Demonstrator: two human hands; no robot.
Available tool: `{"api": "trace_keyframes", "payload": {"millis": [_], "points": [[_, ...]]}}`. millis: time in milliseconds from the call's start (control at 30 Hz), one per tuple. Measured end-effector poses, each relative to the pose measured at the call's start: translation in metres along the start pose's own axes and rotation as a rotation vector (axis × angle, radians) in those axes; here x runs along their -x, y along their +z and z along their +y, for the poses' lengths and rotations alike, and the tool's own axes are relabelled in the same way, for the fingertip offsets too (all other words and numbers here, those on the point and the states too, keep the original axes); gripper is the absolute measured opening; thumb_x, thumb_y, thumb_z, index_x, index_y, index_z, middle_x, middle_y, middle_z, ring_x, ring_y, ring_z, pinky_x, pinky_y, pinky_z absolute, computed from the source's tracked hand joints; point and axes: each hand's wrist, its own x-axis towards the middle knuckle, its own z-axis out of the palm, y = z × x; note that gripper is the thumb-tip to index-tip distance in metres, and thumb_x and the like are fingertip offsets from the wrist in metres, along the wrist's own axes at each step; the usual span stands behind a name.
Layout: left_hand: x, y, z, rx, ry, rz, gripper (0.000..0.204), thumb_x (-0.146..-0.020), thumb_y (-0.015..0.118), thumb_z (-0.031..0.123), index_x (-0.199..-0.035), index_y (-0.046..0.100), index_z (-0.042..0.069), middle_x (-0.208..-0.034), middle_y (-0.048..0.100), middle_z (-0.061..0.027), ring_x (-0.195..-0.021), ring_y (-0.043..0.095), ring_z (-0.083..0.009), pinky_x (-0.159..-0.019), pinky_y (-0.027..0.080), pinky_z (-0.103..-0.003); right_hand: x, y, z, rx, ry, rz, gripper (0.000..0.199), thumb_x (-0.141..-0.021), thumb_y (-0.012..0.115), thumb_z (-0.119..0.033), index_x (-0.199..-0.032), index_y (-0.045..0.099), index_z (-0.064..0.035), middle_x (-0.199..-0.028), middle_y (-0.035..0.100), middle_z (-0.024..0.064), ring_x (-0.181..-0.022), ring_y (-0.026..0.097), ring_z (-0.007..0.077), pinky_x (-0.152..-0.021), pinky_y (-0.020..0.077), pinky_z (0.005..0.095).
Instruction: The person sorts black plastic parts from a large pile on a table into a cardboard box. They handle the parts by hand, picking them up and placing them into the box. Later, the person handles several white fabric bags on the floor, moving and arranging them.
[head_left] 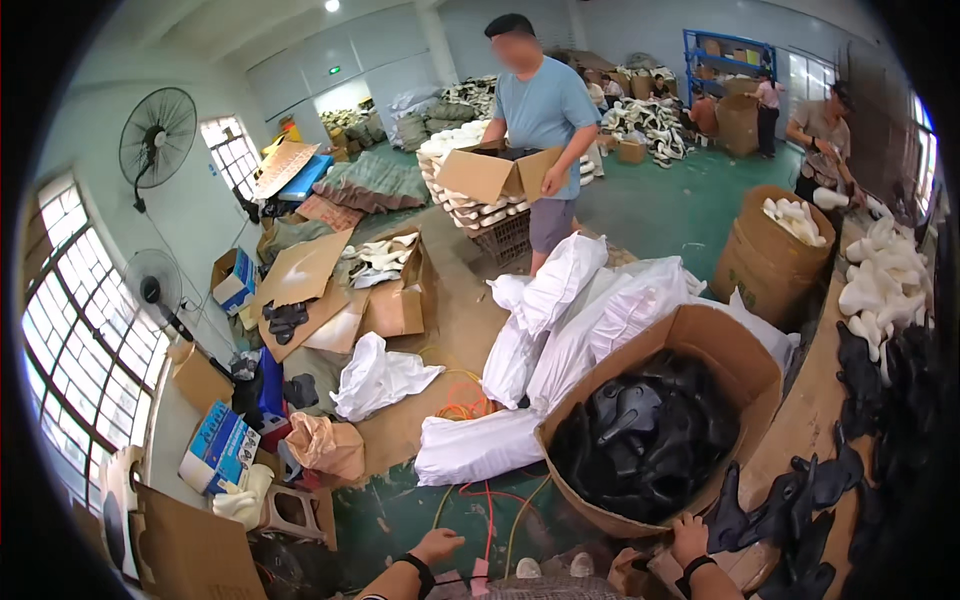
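My left hand (437, 545), with a black band at the wrist, hangs over the green floor. Its fingers are loosely bent and nothing shows in them. At the bench's near edge, my right hand (688, 540) rests by brown cardboard with its fingers a little apart, holding nothing that I can see. Just beyond it stands a large open cardboard drum (755, 365) full of glossy black moulded pieces (640, 425). More black pieces (790, 510) lie on the bench (770, 440) to the right, below a heap of cream-white ones (885, 270).
White sacks (560, 370) lie beyond the drum. Orange and yellow hoses (490, 510) cross the floor. A person in a blue shirt (545, 105) carries an open carton (500, 178). Another cardboard drum (765, 255) holds white pieces. Cartons (395, 305) and wall fans (158, 138) are at left.
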Motion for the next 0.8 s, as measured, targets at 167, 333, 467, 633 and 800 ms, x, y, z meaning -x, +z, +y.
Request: {"api": "trace_keyframes", "payload": {"millis": [167, 333, 467, 633, 800], "points": [[0.009, 0.009, -0.016, 0.045, 0.014, 0.128, 0.046, -0.075, 0.066, 0.031, -0.108, 0.058, 0.0, -0.081, 0.06, -0.0096, -0.067, 0.059, -0.0173, -0.058, 0.049, -0.029, -0.011, 0.001, 0.04, -0.172, -0.003, 0.165, 0.009, -0.067, 0.055, -0.003, -0.075, 0.057, -0.0025, -0.086, 0.053, 0.0145, -0.082, 0.054, 0.0341, -0.07, 0.0461, 0.0409], [-0.005, 0.006, -0.082, -0.187, 0.166, 0.091, 0.039, -0.075, 0.063, 0.023, -0.112, 0.057, 0.01, -0.099, 0.061, -0.0112, -0.087, 0.061, -0.0238, -0.071, 0.051, -0.031, -0.008, -0.083, 0.047, -0.198, 0.227, -0.033, 0.034, -0.069, 0.058, -0.018, -0.099, 0.053, -0.0026, -0.091, 0.057, 0.0186, -0.087, 0.055, 0.0314, -0.074, 0.0446, 0.0394], [-0.008, 0.025, -0.053, -0.902, 0.553, 0.12, 0.038, -0.074, 0.063, 0.022, -0.11, 0.058, 0.01, -0.1, 0.061, -0.0129, -0.086, 0.062, -0.0251, -0.072, 0.051, -0.032, -0.025, -0.074, 0.143, -0.113, 0.28, 0.405, 0.012, -0.061, 0.056, -0.004, -0.072, 0.06, 0.0004, -0.072, 0.058, 0.02, -0.071, 0.057, 0.0359, -0.061, 0.0447, 0.0407], [0.03, 0.044, 0.003, 0.169, -0.061, 0.19, 0.038, -0.079, 0.059, 0.034, -0.099, 0.061, 0.001, -0.08, 0.063, -0.012, -0.061, 0.06, -0.02, -0.056, 0.048, -0.032, -0.07, -0.193, 0.095, -0.285, 0.146, 0.7, 0.01, -0.069, 0.052, 0.002, -0.079, 0.054, 0.0014, -0.077, 0.052, 0.0191, -0.069, 0.051, 0.0352, -0.06, 0.0408, 0.0407], [0.039, 0.047, 0.008, 0.18, -0.061, 0.222, 0.041, -0.078, 0.06, 0.033, -0.101, 0.061, -0.001, -0.08, 0.064, -0.011, -0.058, 0.059, -0.0185, -0.057, 0.048, -0.031, -0.106, -0.24, 0.001, -0.384, -0.185, 0.753, 0.009, -0.068, 0.054, 0.004, -0.077, 0.053, 0.0027, -0.077, 0.052, 0.0179, -0.073, 0.05, 0.0348, -0.066, 0.0409, 0.0403]]}}
